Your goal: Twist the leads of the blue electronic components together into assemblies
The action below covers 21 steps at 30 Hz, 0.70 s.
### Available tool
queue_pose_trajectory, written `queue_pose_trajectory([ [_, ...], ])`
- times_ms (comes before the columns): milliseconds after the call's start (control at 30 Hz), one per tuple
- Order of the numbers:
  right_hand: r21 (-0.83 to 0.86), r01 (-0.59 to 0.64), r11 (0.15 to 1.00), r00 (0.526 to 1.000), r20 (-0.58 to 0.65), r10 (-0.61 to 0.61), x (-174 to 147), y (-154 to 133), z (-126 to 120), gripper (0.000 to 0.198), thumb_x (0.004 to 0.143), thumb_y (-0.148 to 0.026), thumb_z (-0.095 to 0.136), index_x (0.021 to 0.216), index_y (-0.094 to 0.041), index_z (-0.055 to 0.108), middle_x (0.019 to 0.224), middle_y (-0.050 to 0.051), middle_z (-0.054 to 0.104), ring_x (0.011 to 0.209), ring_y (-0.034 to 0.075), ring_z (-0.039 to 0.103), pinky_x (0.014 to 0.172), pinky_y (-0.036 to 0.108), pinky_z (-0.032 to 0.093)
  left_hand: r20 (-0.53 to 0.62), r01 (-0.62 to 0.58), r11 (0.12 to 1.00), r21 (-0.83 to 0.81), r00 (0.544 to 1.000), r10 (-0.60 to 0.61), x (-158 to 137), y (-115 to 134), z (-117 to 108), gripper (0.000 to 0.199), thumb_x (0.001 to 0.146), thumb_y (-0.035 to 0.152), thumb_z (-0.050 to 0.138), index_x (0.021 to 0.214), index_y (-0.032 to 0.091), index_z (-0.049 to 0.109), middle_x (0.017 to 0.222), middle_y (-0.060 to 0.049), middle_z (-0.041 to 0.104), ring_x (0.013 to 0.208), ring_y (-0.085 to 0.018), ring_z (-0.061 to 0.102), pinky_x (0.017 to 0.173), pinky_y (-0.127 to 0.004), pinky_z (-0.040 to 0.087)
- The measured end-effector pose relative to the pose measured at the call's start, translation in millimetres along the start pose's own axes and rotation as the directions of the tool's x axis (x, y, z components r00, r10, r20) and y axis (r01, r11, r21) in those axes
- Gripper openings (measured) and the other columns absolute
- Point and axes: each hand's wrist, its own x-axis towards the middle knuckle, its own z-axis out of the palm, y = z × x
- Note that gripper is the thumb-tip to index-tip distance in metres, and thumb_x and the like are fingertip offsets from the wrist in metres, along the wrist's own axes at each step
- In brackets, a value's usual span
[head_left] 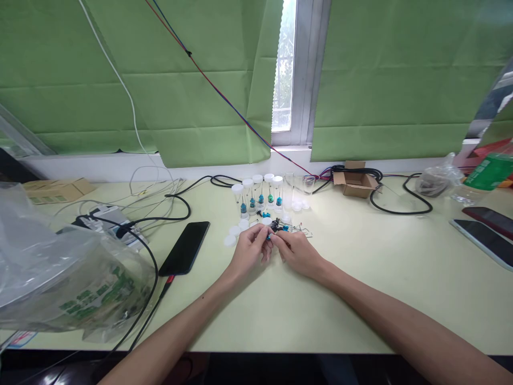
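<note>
My left hand [253, 245] and my right hand [297, 251] meet over the middle of the table, fingertips pinched together. Between them is a small blue part [269, 236], mostly covered by the fingers, so its kind is unclear. Just beyond lie loose black and blue small parts [277, 224] and thin bent metal wires [305, 231]. Several clear vials with white caps [247, 197] stand behind, each with a blue or green piece and a thin wire inside. Uncapped clear vials [298, 186] stand to their right. Loose white caps [230, 240] lie left of my left hand.
A black phone [185, 248] with cables lies to the left, beside a large clear plastic bag [72, 278]. An opened cardboard box [356, 184] and black cable are at the back. Two phones [483, 240] and a green-labelled bottle [481, 176] are on the right.
</note>
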Motion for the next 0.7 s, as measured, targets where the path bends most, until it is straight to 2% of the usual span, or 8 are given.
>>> queue_pose_trajectory([
  [700, -0.007, 0.008, 1.000, 1.000, -0.009, -0.008, 0.0, 0.6, 0.5, 0.038, 0.100, -0.031, 0.041, 0.063, -0.021, 0.042, 0.052, -0.005, 0.048, 0.047, 0.011, 0.044, 0.053, 0.025, 0.036, 0.008, 0.009, 1.000, 0.006, 1.000, -0.009, 0.2, -0.7, -0.3, 0.033, 0.090, 0.048, 0.054, 0.081, 0.017, 0.059, 0.055, 0.003, 0.051, 0.041, -0.010, 0.048, 0.040, -0.022, 0.037],
])
